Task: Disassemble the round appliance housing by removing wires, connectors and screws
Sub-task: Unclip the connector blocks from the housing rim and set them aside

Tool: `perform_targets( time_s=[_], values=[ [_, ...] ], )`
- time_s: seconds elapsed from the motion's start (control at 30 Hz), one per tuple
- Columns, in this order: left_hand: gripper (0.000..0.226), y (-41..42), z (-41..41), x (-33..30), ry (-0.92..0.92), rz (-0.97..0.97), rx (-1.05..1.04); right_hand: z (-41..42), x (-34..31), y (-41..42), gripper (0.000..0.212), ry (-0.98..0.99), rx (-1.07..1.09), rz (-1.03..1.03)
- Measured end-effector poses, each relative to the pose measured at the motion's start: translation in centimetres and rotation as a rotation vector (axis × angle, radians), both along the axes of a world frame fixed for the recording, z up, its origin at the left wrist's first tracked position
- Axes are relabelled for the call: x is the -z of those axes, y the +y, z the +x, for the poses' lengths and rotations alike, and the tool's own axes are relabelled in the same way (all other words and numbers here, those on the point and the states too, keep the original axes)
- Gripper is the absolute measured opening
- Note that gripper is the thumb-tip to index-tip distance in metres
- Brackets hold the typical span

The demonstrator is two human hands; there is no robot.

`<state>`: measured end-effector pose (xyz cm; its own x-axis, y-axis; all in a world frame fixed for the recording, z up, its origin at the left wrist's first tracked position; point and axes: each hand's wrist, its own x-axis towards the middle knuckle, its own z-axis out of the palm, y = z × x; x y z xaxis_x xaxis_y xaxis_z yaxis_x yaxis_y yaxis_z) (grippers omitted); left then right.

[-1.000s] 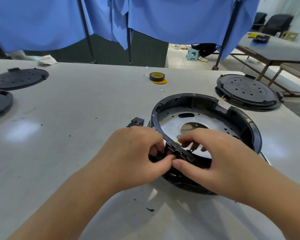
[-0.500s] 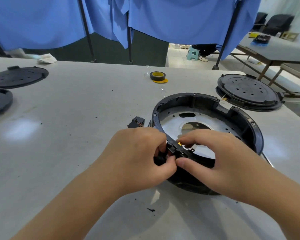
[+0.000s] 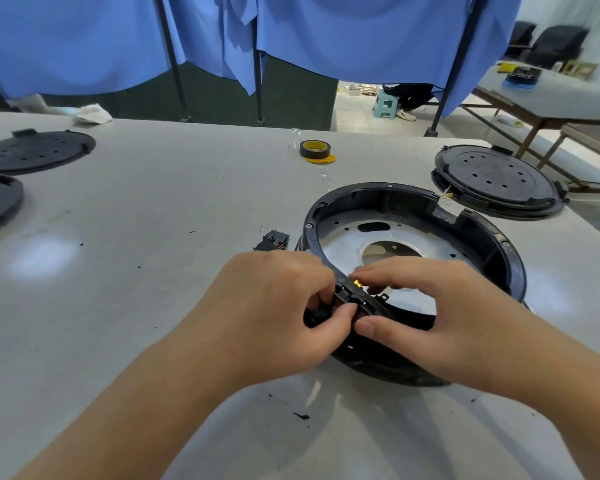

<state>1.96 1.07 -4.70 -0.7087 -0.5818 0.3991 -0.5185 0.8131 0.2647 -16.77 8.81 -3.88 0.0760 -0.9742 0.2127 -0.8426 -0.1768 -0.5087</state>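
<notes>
black plastic forms the round housing (image 3: 416, 216), which sits on the grey table (image 3: 174, 216) right of centre in the head view, its silver metal floor showing inside the ring. both hands meet at its near rim. the left hand (image 3: 274, 317) is curled over the outer edge there, thumb and fingers pinching a small black connector (image 3: 352, 297) seated in the rim. the right hand (image 3: 440, 313) grasps the same piece from the other side, its fingers reaching inside the ring and its thumb pressed on the outer wall, thumb tip almost touching the left thumb. a tiny yellow bit (image 3: 356, 283) shows just beside the fingertips.

a small black switch part (image 3: 272, 240) lies on the table just left of the housing, apart from it. a roll of black tape (image 3: 314, 149) rests farther back, near the far edge. a black lid (image 3: 496, 181) sits near the table's right edge, just behind the housing. two more black discs (image 3: 35, 150) lie at the far left, one cut off by the frame. a wide stretch of bare table lies between those discs and the hands. blue cloth (image 3: 361, 32) hangs behind the table.
</notes>
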Motion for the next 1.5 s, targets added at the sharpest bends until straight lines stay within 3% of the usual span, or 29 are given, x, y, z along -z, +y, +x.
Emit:
perform_targets(
  time_s=[0.47, 0.67, 0.77, 0.83, 0.93, 1.23, 1.5],
  values=[
    [0.025, 0.0, -1.0, 0.7, 0.180, 0.060, 0.028, -0.3, 0.1, -0.5, 0.054, -0.009, 0.006, 0.135],
    [0.024, 0.1, -1.4, 1.1, 0.236, 0.039, 0.017, -0.8, -1.8, -2.2, 0.045, -0.167, -0.042, 0.482],
    [0.023, 0.0, -1.3, 1.2, 0.244, 0.036, 0.025, 0.0, -1.8, -4.3, 0.032, -0.337, 0.132, 0.627],
    [0.022, -0.1, -1.2, 1.2, 0.246, 0.042, 0.029, 0.5, -1.6, -5.3, 0.045, -0.385, 0.182, 0.576],
    [0.022, -0.1, -1.2, 1.2, 0.252, 0.045, 0.032, 1.6, -1.4, -5.8, 0.052, -0.185, 0.177, 0.482],
    [0.023, -0.1, -1.4, 1.2, 0.268, 0.052, 0.050, 3.2, -0.1, -5.5, 0.050, 0.043, 0.212, 0.264],
    [0.023, -0.1, -1.3, 1.4, 0.263, 0.039, 0.041, 3.0, -0.2, -5.9, 0.057, -0.034, 0.148, 0.287]
  ],
)
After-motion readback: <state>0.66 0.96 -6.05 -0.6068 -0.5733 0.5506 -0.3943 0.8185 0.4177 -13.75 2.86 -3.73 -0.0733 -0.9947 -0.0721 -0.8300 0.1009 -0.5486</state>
